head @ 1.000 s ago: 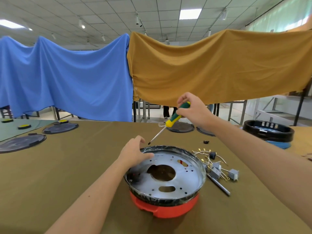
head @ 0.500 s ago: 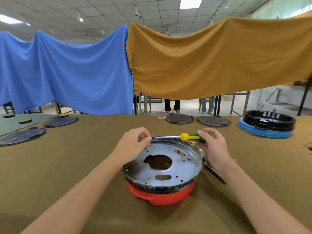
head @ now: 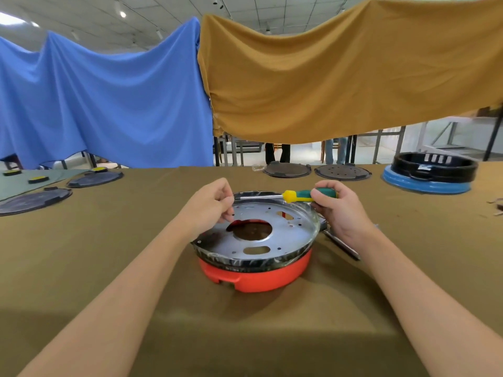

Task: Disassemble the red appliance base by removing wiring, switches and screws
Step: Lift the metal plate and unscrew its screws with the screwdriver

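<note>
The red appliance base [head: 255, 276] sits on the tabletop [head: 109, 254], metal plate [head: 275, 235] upward for access. The right hand [head: 340, 210] grips the screwdriver [head: 296, 196] handle, shaft horizontal. The left hand [head: 209, 206], fingers curled, pinches its tip, probably to take a screw.

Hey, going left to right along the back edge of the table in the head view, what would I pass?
Yellow-topped pads → dark round plate → two more dark round plates and → black ring on a blue base.
</note>
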Demonstrator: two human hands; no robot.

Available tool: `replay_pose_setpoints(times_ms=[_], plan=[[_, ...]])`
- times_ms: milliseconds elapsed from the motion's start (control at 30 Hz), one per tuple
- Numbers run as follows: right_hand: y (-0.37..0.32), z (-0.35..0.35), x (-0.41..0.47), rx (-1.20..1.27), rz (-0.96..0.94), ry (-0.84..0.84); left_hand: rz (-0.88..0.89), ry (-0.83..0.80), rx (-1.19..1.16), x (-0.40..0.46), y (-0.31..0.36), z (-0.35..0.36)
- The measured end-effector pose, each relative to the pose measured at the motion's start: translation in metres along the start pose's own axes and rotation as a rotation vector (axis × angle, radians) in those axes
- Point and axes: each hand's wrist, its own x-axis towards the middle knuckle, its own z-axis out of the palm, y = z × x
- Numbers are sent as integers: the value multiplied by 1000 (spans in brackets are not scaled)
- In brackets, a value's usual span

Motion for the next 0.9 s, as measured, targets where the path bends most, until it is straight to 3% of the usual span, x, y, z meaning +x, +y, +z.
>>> replay_pose_setpoints(times_ms=[200,433,633,733,900], plan=[[-2,-5,-2,18,-11,175,-16,113,-16,-1,-4,-2],[-7,-2,-6,445,188,159,3,96,-100,-4,0,-3],[-20,-7,-15,700,205,-138,80,35,-31,2,24,1],[-26,-9,-17,698,173,-305,10,-15,-224,3,41,11],[-28,1,-22,353,57,-367,-219,-166,-615,-1,64,34]])
